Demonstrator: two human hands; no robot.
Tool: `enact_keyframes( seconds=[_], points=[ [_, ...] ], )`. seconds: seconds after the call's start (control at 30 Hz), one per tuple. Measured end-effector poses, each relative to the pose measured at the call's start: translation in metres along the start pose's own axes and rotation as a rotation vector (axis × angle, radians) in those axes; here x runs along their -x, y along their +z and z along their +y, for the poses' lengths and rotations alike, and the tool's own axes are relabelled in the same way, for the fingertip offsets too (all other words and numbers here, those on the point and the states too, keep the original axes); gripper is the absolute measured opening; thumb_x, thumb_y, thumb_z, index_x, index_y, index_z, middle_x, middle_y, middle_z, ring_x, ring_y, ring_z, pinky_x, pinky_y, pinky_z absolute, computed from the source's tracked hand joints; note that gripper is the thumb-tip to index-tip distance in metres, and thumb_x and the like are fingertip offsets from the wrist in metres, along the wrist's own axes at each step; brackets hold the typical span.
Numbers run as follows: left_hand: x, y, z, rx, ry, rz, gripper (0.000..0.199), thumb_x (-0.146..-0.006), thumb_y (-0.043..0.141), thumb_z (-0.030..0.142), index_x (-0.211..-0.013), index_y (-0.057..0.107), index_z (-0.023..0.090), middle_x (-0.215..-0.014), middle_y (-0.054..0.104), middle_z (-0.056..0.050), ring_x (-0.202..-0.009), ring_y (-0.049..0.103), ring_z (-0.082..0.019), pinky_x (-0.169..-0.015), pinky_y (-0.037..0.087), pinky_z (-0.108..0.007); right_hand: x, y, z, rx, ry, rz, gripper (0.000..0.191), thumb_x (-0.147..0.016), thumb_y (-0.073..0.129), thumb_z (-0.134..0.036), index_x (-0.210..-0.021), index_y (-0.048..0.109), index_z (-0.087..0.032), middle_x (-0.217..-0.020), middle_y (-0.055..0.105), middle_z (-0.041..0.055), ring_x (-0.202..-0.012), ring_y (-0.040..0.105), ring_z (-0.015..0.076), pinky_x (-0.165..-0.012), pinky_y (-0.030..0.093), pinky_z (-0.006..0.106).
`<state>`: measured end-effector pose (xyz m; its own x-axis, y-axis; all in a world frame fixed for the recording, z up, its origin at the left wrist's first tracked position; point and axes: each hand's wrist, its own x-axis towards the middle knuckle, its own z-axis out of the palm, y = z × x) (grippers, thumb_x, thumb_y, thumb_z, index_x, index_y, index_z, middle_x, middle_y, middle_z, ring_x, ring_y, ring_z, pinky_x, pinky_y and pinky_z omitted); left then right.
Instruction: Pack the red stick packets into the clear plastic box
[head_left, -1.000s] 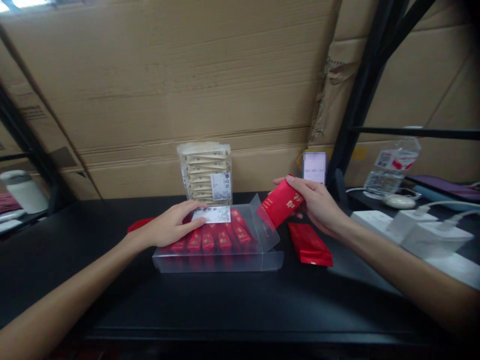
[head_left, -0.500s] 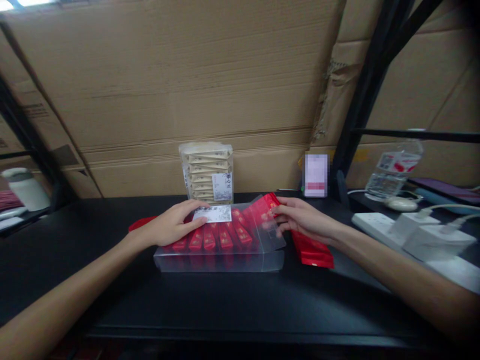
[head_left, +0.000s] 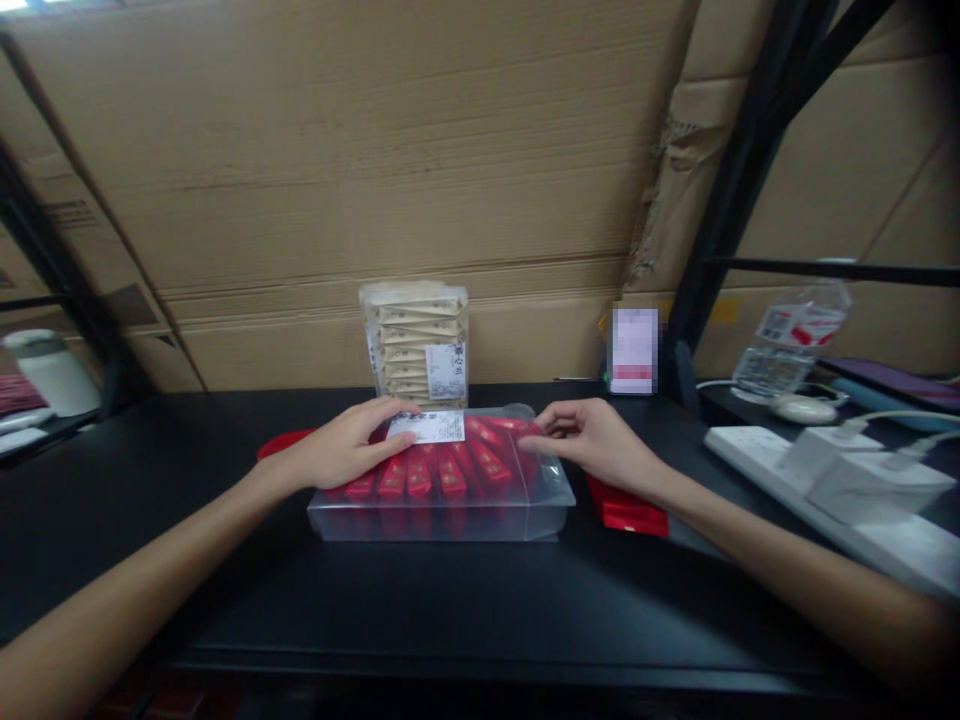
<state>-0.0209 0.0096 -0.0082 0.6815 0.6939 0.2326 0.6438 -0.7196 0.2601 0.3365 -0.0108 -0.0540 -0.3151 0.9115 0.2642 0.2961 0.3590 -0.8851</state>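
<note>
A clear plastic box [head_left: 442, 522] lies on the black desk, filled with several red packets [head_left: 420, 478] seen through its top. My left hand [head_left: 341, 445] lies over the box's left part, thumb and fingers spread beside a white label [head_left: 427, 427]. At the box's right end, my right hand [head_left: 600, 440] has its thumb and bent fingers closed on the end of one red packet [head_left: 510, 425], most of which sits inside the box. Some of its fingertips are hidden. Another red packet [head_left: 634, 515] lies on the desk below my right wrist. More red wrapping [head_left: 281, 442] shows behind my left wrist.
A bag of cream-coloured packets [head_left: 416, 330] stands behind the box. To the right are a white power strip [head_left: 739, 440] with chargers, a water bottle [head_left: 791, 340] and a mouse [head_left: 802, 408]. A white flask [head_left: 52, 370] stands left. Cardboard [head_left: 412, 150] backs the desk.
My right hand has moved slightly left, and the red packet in it has slid from sticking out at the right to mostly inside the box. My left hand stays in place.
</note>
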Motion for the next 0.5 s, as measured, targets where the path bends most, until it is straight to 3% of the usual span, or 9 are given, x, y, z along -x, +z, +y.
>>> enact_keyframes(
  seconds=[0.1, 0.17, 0.27, 0.37, 0.5],
  points=[
    [0.0, 0.0, -0.001, 0.004, 0.002, 0.009, 0.044, -0.106, 0.049, 0.049, -0.141, 0.056, 0.024, -0.142, 0.062, -0.009, -0.128, 0.06, -0.027, -0.11, 0.046, -0.043, 0.002, 0.0, -0.005, -0.048, 0.087, -0.038, 0.037, -0.081, 0.079, -0.056, -0.089, 0.082, -0.019, -0.079, 0.077, 0.0051, -0.068, 0.064, 0.018, -0.065, 0.049, 0.032],
    [0.0, 0.0, -0.001, 0.005, 0.005, 0.015, 0.043, -0.106, 0.049, 0.049, -0.141, 0.056, 0.024, -0.142, 0.062, -0.009, -0.128, 0.06, -0.028, -0.11, 0.046, -0.044, 0.004, 0.002, -0.008, -0.069, 0.165, -0.075, 0.041, -0.086, 0.073, -0.059, -0.083, 0.082, -0.019, -0.067, 0.071, 0.0025, -0.056, 0.052, 0.013, -0.055, 0.041, 0.028],
    [0.0, 0.0, -0.001, 0.004, 0.009, 0.012, 0.043, -0.106, 0.049, 0.049, -0.142, 0.056, 0.025, -0.143, 0.062, -0.01, -0.128, 0.059, -0.028, -0.11, 0.046, -0.045, 0.007, 0.004, -0.012, -0.15, 0.212, -0.169, 0.048, -0.092, 0.065, -0.061, -0.074, 0.08, -0.019, -0.062, 0.066, 0.0008, -0.052, 0.043, 0.01, -0.053, 0.036, 0.026],
    [0.0, 0.0, -0.001, 0.007, 0.009, 0.013, 0.043, -0.106, 0.049, 0.049, -0.141, 0.057, 0.025, -0.143, 0.062, -0.009, -0.129, 0.059, -0.028, -0.11, 0.046, -0.045, 0.005, 0.001, -0.012, -0.133, 0.129, -0.208, 0.043, -0.092, 0.065, -0.059, -0.08, 0.081, -0.021, -0.071, 0.071, 0.0017, -0.055, 0.045, 0.0111, -0.056, 0.038, 0.027],
    [0.0, 0.001, -0.001, 0.013, 0.006, 0.019, 0.044, -0.106, 0.049, 0.05, -0.141, 0.057, 0.025, -0.142, 0.063, -0.009, -0.128, 0.06, -0.028, -0.109, 0.047, -0.044, 0.0, -0.016, -0.01, 0.193, -0.069, -0.188, 0.035, -0.093, 0.063, -0.053, -0.092, 0.084, -0.025, -0.087, 0.079, 0.0049, -0.069, 0.062, 0.0193, -0.068, 0.049, 0.035]
  ],
)
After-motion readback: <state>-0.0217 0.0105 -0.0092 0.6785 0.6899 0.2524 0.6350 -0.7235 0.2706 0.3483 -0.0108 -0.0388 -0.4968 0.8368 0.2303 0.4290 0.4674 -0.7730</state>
